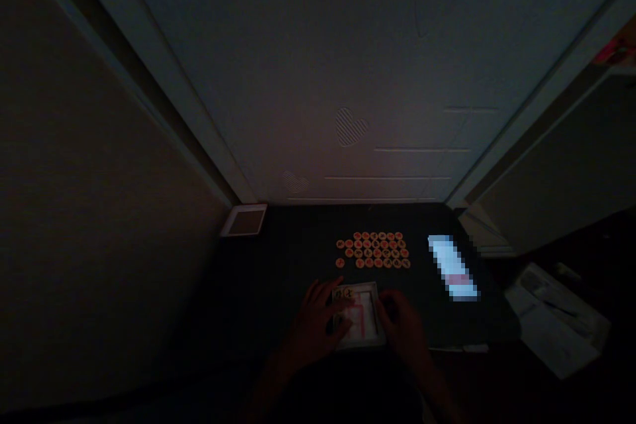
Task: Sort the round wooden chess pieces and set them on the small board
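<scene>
In front of me on the dark table is a small shallow box (368, 338) with a pale rim and a white sheet with red lines inside. Two round xiangqi pieces (348, 293) lie in its upper left corner. My left hand (318, 321) reaches over the box's left side, fingers apart, with the fingertips close to those pieces. On the opposite side my right hand (403, 321) holds the right edge between thumb and curled fingers. Beyond the box, several xiangqi pieces (377, 244) lie face up in rows. Dim light hides fine detail.
A glowing, blurred phone-like screen (453, 268) lies at the right of the table (283, 258). A shallow tray or lid (242, 234) sits at the back left. A white panel with heart patterns (298, 99) rises behind. Low at the right stands a pale open box (561, 344).
</scene>
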`<move>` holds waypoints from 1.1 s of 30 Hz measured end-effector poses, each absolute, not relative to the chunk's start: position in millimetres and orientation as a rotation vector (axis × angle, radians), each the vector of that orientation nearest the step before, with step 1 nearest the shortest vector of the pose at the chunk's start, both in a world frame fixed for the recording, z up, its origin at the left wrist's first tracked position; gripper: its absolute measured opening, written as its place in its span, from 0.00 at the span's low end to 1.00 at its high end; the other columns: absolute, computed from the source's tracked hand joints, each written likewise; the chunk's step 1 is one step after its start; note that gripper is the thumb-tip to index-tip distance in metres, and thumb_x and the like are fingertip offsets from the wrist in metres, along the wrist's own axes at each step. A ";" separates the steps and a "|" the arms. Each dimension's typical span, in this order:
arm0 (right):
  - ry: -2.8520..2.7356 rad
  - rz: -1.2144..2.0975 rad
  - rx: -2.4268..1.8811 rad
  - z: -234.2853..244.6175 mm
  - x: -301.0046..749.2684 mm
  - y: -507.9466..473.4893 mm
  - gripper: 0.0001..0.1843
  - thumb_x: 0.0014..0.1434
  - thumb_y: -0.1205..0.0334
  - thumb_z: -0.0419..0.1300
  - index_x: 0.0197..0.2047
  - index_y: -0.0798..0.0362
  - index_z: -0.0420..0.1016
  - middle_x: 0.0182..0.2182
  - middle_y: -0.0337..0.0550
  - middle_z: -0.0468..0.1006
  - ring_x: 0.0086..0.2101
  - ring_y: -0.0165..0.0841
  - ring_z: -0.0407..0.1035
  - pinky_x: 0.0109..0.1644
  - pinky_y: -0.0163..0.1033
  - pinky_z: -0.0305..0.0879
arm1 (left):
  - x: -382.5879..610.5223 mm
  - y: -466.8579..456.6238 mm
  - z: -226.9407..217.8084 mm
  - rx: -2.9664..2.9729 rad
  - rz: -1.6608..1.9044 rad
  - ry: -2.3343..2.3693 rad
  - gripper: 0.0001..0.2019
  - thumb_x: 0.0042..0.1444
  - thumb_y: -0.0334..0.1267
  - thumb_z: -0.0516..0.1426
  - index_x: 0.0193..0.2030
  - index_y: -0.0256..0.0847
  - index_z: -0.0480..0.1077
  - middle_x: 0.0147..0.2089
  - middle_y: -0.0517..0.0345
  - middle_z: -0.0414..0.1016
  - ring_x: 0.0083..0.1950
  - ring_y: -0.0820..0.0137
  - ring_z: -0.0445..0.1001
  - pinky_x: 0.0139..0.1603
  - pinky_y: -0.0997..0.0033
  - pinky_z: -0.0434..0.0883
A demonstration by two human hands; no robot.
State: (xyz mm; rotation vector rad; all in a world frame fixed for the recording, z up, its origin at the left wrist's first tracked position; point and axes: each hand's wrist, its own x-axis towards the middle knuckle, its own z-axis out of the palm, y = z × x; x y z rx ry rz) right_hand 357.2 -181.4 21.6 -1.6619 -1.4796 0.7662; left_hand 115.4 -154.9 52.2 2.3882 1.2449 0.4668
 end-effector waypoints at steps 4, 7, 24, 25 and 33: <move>-1.476 0.797 -1.656 21.1 357.0 -181.6 0.18 0.65 0.46 0.56 0.43 0.51 0.77 0.34 0.45 0.82 0.32 0.37 0.76 0.37 0.37 0.71 | 113.3 -155.9 52.6 2.387 0.447 1.223 0.23 0.62 0.44 0.61 0.63 0.60 0.68 0.76 0.59 0.50 0.73 0.51 0.55 0.72 0.35 0.53; -1.469 0.800 -1.660 19.8 357.7 -182.1 0.18 0.65 0.46 0.56 0.43 0.51 0.77 0.35 0.46 0.82 0.33 0.37 0.76 0.37 0.38 0.71 | 111.9 -156.4 51.1 2.383 0.436 1.220 0.24 0.60 0.46 0.62 0.64 0.58 0.68 0.77 0.58 0.49 0.74 0.49 0.54 0.72 0.35 0.54; -1.432 0.788 -1.664 21.3 355.8 -175.9 0.20 0.64 0.43 0.57 0.40 0.50 0.78 0.34 0.46 0.82 0.32 0.37 0.77 0.36 0.37 0.72 | 112.3 -150.1 46.7 2.407 0.487 1.244 0.20 0.65 0.37 0.55 0.63 0.54 0.68 0.75 0.57 0.54 0.72 0.55 0.57 0.73 0.39 0.54; -1.434 0.790 -1.667 21.2 355.8 -174.9 0.20 0.64 0.43 0.56 0.40 0.50 0.78 0.34 0.46 0.82 0.32 0.37 0.77 0.36 0.37 0.72 | 112.5 -149.7 46.6 2.405 0.487 1.250 0.20 0.66 0.37 0.54 0.63 0.54 0.69 0.75 0.57 0.54 0.73 0.55 0.57 0.73 0.39 0.54; -1.436 0.835 -1.689 24.0 350.6 -167.6 0.19 0.66 0.45 0.55 0.42 0.50 0.78 0.34 0.45 0.82 0.33 0.37 0.77 0.37 0.38 0.72 | 109.9 -145.1 47.0 2.401 0.492 1.293 0.22 0.65 0.37 0.55 0.65 0.56 0.66 0.75 0.57 0.55 0.72 0.53 0.57 0.71 0.39 0.58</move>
